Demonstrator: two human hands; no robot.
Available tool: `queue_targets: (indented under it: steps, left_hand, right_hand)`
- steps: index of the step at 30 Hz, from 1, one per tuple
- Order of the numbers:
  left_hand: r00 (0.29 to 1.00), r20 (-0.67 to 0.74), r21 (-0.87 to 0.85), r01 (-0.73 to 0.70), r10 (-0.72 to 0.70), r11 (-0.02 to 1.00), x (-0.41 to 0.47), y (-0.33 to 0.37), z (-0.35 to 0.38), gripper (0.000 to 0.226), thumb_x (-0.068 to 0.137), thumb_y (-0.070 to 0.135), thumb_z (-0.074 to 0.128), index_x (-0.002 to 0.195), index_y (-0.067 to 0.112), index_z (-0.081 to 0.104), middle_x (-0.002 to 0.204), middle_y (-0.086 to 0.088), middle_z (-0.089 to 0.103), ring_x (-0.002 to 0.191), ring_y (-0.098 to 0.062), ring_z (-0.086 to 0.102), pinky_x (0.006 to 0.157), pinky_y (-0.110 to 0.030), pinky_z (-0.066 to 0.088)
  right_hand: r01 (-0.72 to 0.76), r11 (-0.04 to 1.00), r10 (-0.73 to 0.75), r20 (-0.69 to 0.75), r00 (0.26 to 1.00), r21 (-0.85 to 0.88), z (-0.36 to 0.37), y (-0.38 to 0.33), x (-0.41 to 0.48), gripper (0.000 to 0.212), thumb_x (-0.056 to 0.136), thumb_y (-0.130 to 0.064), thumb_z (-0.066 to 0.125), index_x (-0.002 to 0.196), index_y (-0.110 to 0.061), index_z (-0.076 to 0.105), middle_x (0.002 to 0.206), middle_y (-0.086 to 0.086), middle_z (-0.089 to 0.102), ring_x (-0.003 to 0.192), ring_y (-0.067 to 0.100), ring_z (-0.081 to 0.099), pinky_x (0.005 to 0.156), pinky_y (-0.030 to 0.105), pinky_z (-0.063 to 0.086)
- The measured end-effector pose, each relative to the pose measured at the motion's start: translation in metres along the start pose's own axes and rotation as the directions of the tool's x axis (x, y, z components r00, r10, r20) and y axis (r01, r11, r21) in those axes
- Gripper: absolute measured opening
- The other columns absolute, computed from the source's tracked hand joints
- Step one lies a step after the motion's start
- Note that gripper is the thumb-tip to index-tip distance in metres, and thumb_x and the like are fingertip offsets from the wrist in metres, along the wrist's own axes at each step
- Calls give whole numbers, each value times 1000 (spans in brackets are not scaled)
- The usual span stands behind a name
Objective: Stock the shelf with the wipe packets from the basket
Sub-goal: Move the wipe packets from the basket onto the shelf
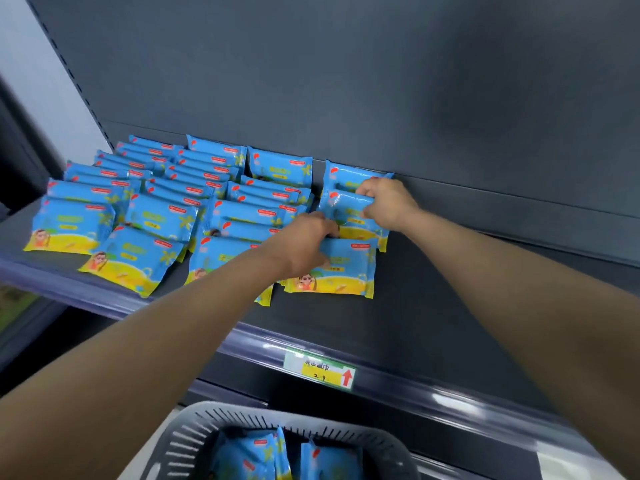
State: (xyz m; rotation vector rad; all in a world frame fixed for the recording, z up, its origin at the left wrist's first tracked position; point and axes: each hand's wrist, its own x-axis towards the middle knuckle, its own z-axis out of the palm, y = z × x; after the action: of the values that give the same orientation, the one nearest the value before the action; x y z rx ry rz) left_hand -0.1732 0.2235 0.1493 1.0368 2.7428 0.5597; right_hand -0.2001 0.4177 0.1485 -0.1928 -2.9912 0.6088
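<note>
Left hand [301,244] curled on the top-left corner of the front packet [343,268], fingertips hidden behind the packet edge. Right hand [388,202] clamped on the upper right edge of the middle packet [343,206], thumb low, fingers on top, knuckles toward camera. Both packets in the rightmost column on the shelf [433,289], near its middle, overlapping front to back. Rear packet [349,176] leaning at the back panel [346,81], lower half covered by the middle one.

Stocked columns [156,202] toward the left end of the shelf, shingled, mostly only top strips visible; front ones flat with full face showing. One packet in the nearest column partly hidden under the left forearm, yellow corner poking out just by the front edge.

Grey slotted basket [194,420] below the front edge, cut off by the frame bottom. Basket packets [249,455] standing on edge inside, only tops visible, count unclear.

Price tag [320,368] on the shelf's front rail, red arrow clear, writing too blurred to read. Left margin dark and blurred, contents not identifiable.
</note>
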Motion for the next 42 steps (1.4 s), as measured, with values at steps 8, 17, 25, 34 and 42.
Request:
queue_targets:
  steps: [8,17,25,34,42]
  left_hand:
    - [1000,20,20,-16,16,1000,36,-3,0,49,80,14,71,126,9,53,116,-8,48,108,-25,48,83,-27,38]
    - [999,-4,161,-31,32,987,48,-1,7,46,85,13,63,130,13,50,134,-13,44,124,-27,40,101,-36,34]
    - [933,-251,320,-172,258,932,5,15,-11,42,86,18,59,127,11,51,119,-10,53,113,-30,46,99,-35,28]
    - [735,-434,483,-299,521,823,-95,28,-47,36,72,8,72,105,-2,62,98,-18,62,88,-38,59,87,-39,32]
    - [700,-477,503,-280,532,818,-168,36,-60,50,73,20,75,114,-3,58,109,-20,60,98,-39,57,93,-40,29]
  right_hand:
    - [-27,964,45,-62,997,265,-7,14,-8,31,86,-7,60,117,-13,63,117,10,63,109,23,59,97,38,48]
    - [56,996,-65,-140,988,-62,-22,3,-73,32,90,-18,54,122,-10,57,121,10,60,111,30,53,94,45,43]
    - [97,951,-148,-156,977,-292,-36,-22,-126,44,90,-25,52,132,-17,44,129,2,51,121,24,41,96,36,32]
    - [134,915,-253,-280,926,-381,-48,-80,-193,51,87,-25,57,134,-11,45,131,7,51,124,27,42,99,35,29]
    - [123,923,-277,-407,871,-365,-38,-125,-252,53,81,-25,66,127,-3,52,125,13,56,119,34,48,97,42,35]
